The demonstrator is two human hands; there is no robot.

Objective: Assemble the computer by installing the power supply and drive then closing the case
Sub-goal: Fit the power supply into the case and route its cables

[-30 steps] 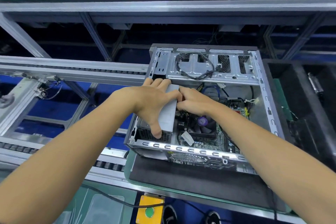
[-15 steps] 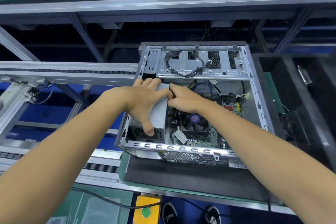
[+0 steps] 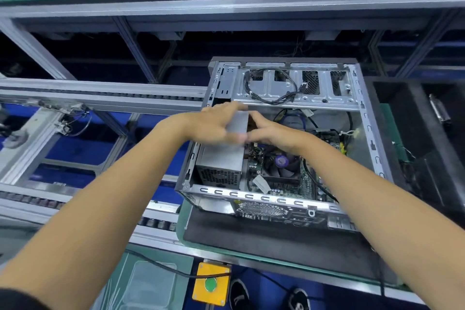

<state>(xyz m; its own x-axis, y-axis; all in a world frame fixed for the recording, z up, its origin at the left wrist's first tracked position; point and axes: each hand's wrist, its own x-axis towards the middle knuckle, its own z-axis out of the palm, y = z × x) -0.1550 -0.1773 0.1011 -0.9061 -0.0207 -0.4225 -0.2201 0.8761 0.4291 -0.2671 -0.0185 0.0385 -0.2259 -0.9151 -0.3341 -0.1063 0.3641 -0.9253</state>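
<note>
1. grey metal box of the power supply (image 3: 221, 158) sits in the near-left corner of the open case (image 3: 362, 118), its vent grille facing me, just left of the cpu fan (image 3: 281, 166).
2. my left hand (image 3: 214, 126) lies over the supply's far top edge, fingers spread and blurred; i cannot tell whether it presses or only rests there.
3. my right hand (image 3: 274, 133) is at the supply's right edge, fingertips bunched against it, above the motherboard (image 3: 289, 184).
4. risk as i judge it: the supply may sit crooked and miss its mounting holes if i push unevenly.
5. loose black cables (image 3: 314, 178) right of the fan could get pinched or snagged.
6. no drive is visible that i can tell, and the case's side is open.
</note>
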